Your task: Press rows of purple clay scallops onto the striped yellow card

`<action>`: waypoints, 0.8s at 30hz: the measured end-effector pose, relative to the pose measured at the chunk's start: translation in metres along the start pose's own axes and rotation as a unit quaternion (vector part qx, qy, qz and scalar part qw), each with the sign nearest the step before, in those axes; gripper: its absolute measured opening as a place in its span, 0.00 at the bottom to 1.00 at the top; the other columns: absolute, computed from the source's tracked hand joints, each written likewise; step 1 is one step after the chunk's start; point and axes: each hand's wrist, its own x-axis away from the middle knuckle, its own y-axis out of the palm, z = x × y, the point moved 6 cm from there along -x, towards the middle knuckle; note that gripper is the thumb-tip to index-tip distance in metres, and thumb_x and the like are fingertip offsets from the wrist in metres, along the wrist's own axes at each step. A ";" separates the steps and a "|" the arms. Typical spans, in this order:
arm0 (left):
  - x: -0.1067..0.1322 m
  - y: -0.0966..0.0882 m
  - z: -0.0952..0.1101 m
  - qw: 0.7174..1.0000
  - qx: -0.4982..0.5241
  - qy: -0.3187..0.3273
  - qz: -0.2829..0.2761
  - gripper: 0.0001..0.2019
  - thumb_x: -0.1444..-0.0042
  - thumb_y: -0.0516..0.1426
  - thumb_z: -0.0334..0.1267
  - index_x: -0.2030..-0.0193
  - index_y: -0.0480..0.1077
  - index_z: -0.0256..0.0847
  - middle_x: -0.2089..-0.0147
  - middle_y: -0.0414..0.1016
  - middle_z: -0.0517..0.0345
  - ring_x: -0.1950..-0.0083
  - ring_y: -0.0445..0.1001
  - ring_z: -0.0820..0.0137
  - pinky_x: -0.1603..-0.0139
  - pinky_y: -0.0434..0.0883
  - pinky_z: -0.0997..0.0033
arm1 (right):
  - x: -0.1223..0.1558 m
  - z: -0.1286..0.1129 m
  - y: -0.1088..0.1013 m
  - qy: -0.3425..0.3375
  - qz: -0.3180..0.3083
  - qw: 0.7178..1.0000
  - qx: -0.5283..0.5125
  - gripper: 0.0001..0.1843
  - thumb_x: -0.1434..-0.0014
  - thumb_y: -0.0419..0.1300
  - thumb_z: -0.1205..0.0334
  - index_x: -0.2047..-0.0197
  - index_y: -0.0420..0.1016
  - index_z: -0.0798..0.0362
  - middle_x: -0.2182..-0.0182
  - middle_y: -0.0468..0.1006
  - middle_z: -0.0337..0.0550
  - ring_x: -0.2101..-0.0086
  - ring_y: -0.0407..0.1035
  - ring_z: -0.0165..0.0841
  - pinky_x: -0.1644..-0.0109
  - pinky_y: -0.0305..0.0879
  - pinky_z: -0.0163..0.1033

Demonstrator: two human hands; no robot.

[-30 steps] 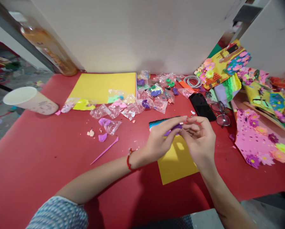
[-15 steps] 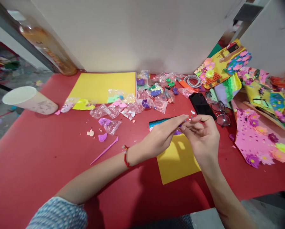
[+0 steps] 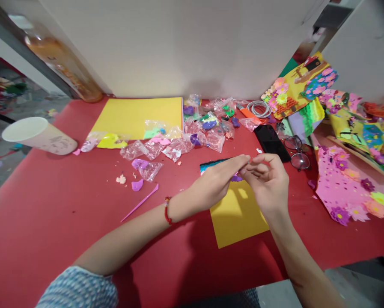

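Observation:
My left hand (image 3: 215, 183) and my right hand (image 3: 269, 185) meet at the fingertips above a small yellow card (image 3: 238, 218) on the red table (image 3: 66, 222). The left hand's fingers are pressed together around a lump of purple clay (image 3: 236, 178), which shows just under them. My right hand's thumb and forefinger pinch at the left fingertips; what they pinch is too small to make out. Behind the hands, a dark and blue textured clay piece (image 3: 211, 164) sits at the card's far edge.
Several small plastic bags of coloured clay (image 3: 179, 147) lie beyond the hands, by a large yellow sheet (image 3: 137, 115). A pink modelling tool (image 3: 140, 202) and clay scraps lie left. A paper cup (image 3: 37, 134) lies tipped far left. A phone (image 3: 270, 141), glasses (image 3: 296, 153) and flowered artworks (image 3: 342, 188) fill the right.
The left hand has stretched its fingers forward, so less of the purple clay shows. Both hands have risen slightly, and the right fingertips now pinch at the left fingertips.

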 end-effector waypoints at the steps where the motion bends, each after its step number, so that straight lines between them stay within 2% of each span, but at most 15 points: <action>1: 0.000 0.000 0.001 1.000 -0.013 0.004 -0.005 0.22 0.50 0.54 0.20 0.50 0.72 0.43 0.46 0.73 0.52 0.45 0.70 0.62 0.42 0.64 0.65 | 0.000 0.001 0.001 0.005 -0.003 1.000 -0.001 0.16 0.57 0.66 0.67 0.68 0.62 0.49 0.77 0.76 0.32 0.73 0.73 0.29 0.66 0.70 0.36; 7: 0.000 0.000 0.003 0.998 -0.036 0.031 -0.034 0.22 0.51 0.54 0.20 0.50 0.72 0.41 0.45 0.71 0.51 0.43 0.69 0.62 0.41 0.63 0.66 | -0.001 0.000 0.002 0.001 0.000 1.000 -0.003 0.16 0.58 0.65 0.68 0.69 0.62 0.49 0.77 0.74 0.31 0.74 0.72 0.28 0.67 0.68 0.35; 9: -0.002 -0.005 0.007 0.997 -0.053 0.050 -0.014 0.21 0.49 0.54 0.22 0.50 0.71 0.42 0.46 0.72 0.52 0.45 0.70 0.64 0.42 0.64 0.67 | -0.001 0.002 0.001 0.008 -0.001 1.000 -0.017 0.16 0.57 0.65 0.68 0.69 0.62 0.49 0.77 0.75 0.31 0.74 0.72 0.27 0.66 0.69 0.35; 12: -0.004 -0.016 0.017 0.991 -0.089 0.091 0.050 0.18 0.44 0.51 0.25 0.49 0.70 0.42 0.48 0.74 0.52 0.48 0.72 0.66 0.44 0.66 0.68 | -0.003 0.004 -0.001 0.016 -0.006 0.999 -0.049 0.14 0.54 0.65 0.67 0.68 0.61 0.49 0.76 0.75 0.31 0.73 0.72 0.27 0.65 0.69 0.36; 14: -0.004 -0.020 0.023 0.984 -0.111 0.122 0.063 0.17 0.42 0.49 0.26 0.49 0.69 0.40 0.51 0.75 0.51 0.50 0.73 0.67 0.48 0.69 0.68 | -0.003 0.004 0.001 0.024 -0.025 0.997 -0.074 0.13 0.53 0.64 0.66 0.68 0.62 0.50 0.76 0.75 0.31 0.73 0.72 0.26 0.64 0.68 0.35; 19: -0.002 -0.014 0.028 0.966 -0.176 0.187 0.020 0.18 0.40 0.47 0.25 0.45 0.64 0.38 0.53 0.75 0.49 0.52 0.73 0.69 0.50 0.71 0.68 | 0.000 0.002 0.007 0.036 -0.067 0.992 -0.102 0.12 0.52 0.63 0.68 0.67 0.62 0.49 0.76 0.73 0.30 0.72 0.68 0.24 0.65 0.64 0.34; 24: -0.001 -0.012 0.027 0.965 -0.179 0.190 0.016 0.18 0.40 0.46 0.25 0.46 0.64 0.39 0.54 0.75 0.49 0.52 0.73 0.69 0.51 0.71 0.69 | 0.003 -0.001 0.009 0.030 -0.087 0.989 -0.118 0.13 0.52 0.62 0.68 0.67 0.61 0.48 0.75 0.71 0.31 0.71 0.66 0.25 0.64 0.62 0.34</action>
